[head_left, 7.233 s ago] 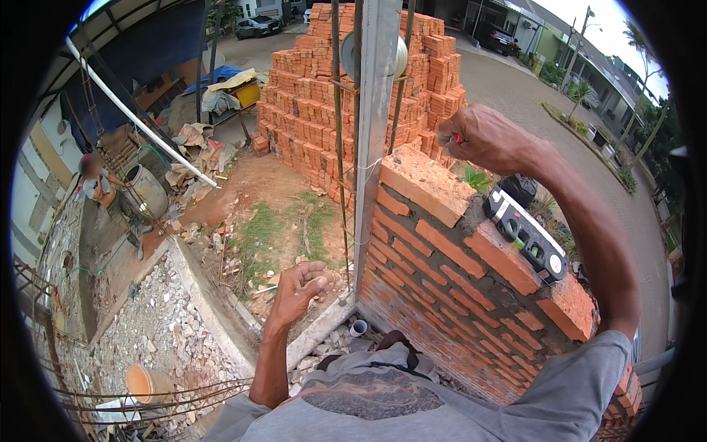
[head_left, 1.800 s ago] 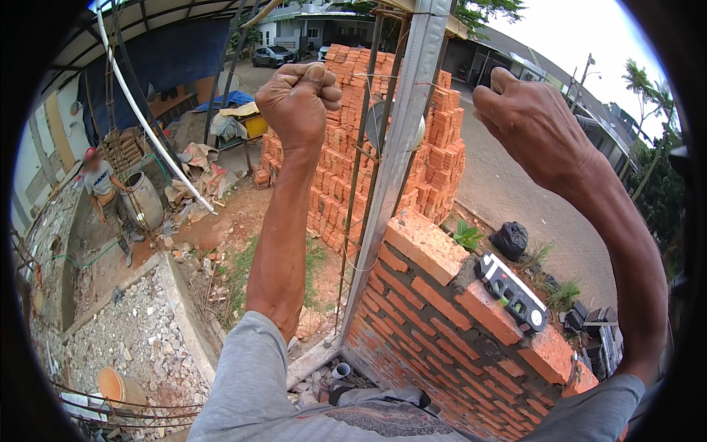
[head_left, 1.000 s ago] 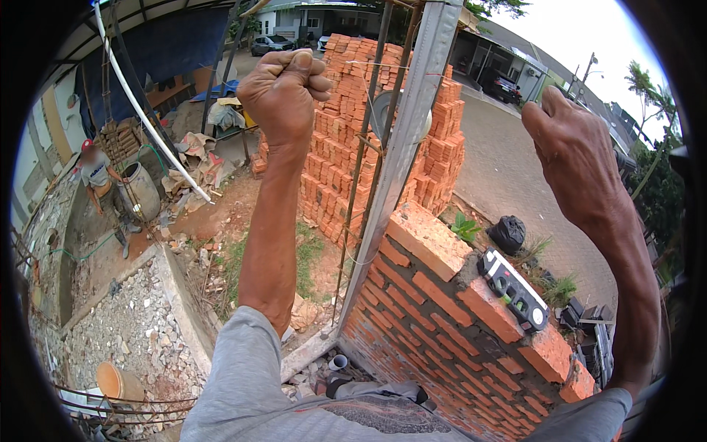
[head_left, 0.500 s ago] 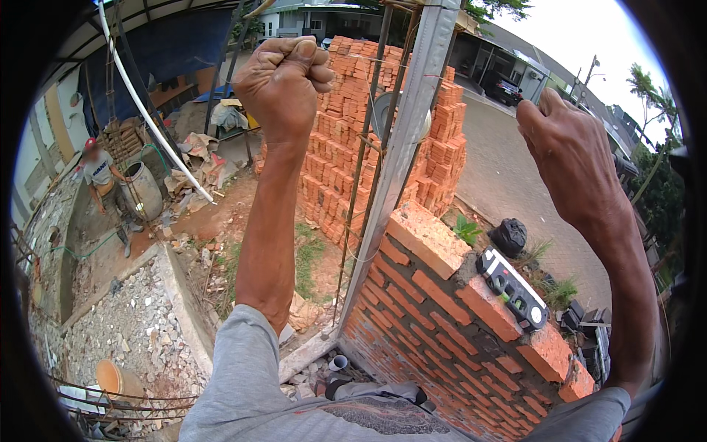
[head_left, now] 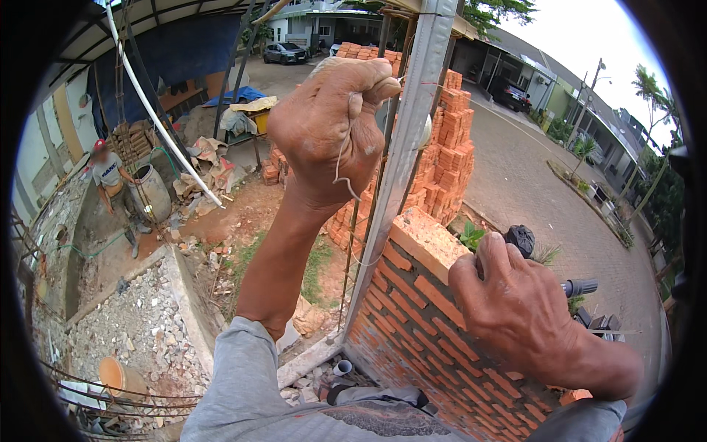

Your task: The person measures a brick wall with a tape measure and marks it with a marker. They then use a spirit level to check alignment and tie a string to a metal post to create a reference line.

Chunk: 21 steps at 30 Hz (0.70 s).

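Note:
My left hand (head_left: 331, 125) is closed in a fist beside the upright metal post (head_left: 407, 121). A thin pale string (head_left: 340, 166) runs from its fingers and dangles below the fist. My right hand (head_left: 519, 313) is closed over the top of the brick wall (head_left: 434, 324). Beyond its wrist side sticks out a dark ribbed handle (head_left: 580, 287), apparently of a tool in that hand; the rest of the tool is hidden. The spirit level seen earlier on the wall top is now covered by my right hand and forearm.
Thin steel bars (head_left: 361, 236) stand along the post. Stacked bricks (head_left: 449, 147) rise behind it. A co-worker (head_left: 114, 188) stands at the far left beside a grey drum (head_left: 151, 193). A white pipe (head_left: 151, 107) slants down. Rubble (head_left: 140, 331) and an orange bucket (head_left: 121, 376) lie lower left.
My right hand has come down and left from the upper right to the wall top. My left fist has moved right and slightly down, toward the post. The view has tilted up slightly.

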Each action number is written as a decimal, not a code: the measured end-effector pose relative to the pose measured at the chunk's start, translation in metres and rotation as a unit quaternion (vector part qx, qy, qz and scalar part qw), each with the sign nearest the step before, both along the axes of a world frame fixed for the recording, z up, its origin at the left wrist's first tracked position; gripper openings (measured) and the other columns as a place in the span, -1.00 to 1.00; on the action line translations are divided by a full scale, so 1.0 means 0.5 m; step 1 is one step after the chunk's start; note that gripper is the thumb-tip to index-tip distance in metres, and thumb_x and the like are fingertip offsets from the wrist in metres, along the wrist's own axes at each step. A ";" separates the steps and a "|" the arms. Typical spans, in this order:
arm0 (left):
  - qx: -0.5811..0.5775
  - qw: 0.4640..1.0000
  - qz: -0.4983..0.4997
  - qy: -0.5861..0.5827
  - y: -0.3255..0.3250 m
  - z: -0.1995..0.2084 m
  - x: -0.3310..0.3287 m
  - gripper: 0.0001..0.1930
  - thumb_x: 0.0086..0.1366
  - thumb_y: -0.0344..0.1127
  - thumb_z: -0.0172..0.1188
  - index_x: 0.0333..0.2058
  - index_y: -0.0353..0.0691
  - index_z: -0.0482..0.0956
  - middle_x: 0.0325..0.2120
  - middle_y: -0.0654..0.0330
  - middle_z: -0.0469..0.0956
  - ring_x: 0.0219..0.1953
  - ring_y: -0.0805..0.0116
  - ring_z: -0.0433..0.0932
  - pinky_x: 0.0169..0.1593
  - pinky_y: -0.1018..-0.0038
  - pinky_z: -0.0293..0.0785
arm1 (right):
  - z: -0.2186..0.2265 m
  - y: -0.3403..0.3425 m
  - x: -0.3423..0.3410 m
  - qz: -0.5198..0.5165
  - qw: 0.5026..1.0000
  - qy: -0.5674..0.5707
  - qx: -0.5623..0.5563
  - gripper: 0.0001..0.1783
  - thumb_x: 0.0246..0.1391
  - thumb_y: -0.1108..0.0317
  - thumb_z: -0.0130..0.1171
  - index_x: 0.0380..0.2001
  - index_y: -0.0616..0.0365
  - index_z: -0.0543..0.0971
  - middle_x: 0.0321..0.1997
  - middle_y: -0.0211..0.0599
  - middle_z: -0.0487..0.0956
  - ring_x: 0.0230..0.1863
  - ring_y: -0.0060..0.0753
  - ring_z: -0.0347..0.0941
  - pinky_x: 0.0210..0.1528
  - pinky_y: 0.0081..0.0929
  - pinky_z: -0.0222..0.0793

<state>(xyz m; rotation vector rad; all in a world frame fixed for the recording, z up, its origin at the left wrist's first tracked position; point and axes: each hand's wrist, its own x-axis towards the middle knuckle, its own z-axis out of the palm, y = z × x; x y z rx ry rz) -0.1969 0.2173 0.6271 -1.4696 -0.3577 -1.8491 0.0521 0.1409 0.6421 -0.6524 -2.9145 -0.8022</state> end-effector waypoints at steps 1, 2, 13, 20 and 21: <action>0.011 0.999 0.037 0.026 0.000 0.006 0.006 -0.79 0.05 -0.68 0.13 -0.32 -0.38 0.62 -0.49 0.09 0.65 -0.49 0.34 0.67 -0.42 0.50 0.61 | -0.001 -0.007 0.004 -0.014 0.994 -0.015 -0.108 -0.76 -0.06 0.49 0.23 -0.33 0.43 0.46 -0.34 0.09 0.47 -0.43 -0.16 0.56 -0.57 -0.39 0.48; 0.025 0.996 0.072 0.050 -0.003 0.011 0.012 -0.78 0.02 -0.67 0.15 -0.31 -0.36 0.62 -0.49 0.11 0.64 -0.49 0.32 0.66 -0.43 0.49 0.59 | 0.001 -0.004 0.009 -0.050 0.990 -0.043 -0.123 -0.75 -0.08 0.50 0.22 -0.33 0.45 0.46 -0.33 0.12 0.48 -0.42 -0.11 0.57 -0.56 -0.34 0.48; -0.081 0.972 0.143 0.169 0.009 0.095 0.075 -0.81 -0.06 -0.70 0.24 -0.42 -0.35 0.60 -0.52 0.10 0.62 -0.50 0.25 0.66 -0.45 0.46 0.54 | 0.023 0.247 0.111 -0.213 0.976 0.037 -0.010 -0.75 0.18 0.35 0.17 -0.40 0.36 0.44 -0.42 0.05 0.48 -0.41 0.01 0.42 -0.23 -0.07 0.35; -0.203 0.935 0.223 0.184 0.077 0.147 0.119 -0.89 0.05 -0.53 0.19 -0.48 -0.25 0.69 -0.55 0.00 0.61 -0.51 0.07 0.61 -0.37 0.25 0.50 | 0.083 0.371 0.099 -0.031 0.951 0.305 0.037 -0.72 0.26 0.19 0.17 -0.32 0.21 0.48 -0.49 -0.19 0.49 -0.39 -0.26 0.44 -0.27 -0.17 0.37; -0.221 0.934 0.215 0.180 0.082 0.151 0.124 -0.91 0.06 -0.48 0.22 -0.50 -0.26 0.70 -0.56 -0.02 0.59 -0.49 0.03 0.60 -0.36 0.19 0.48 | 0.093 0.378 0.092 0.000 0.939 0.340 0.049 -0.72 0.27 0.15 0.16 -0.28 0.18 0.49 -0.50 -0.23 0.50 -0.40 -0.29 0.45 -0.29 -0.18 0.38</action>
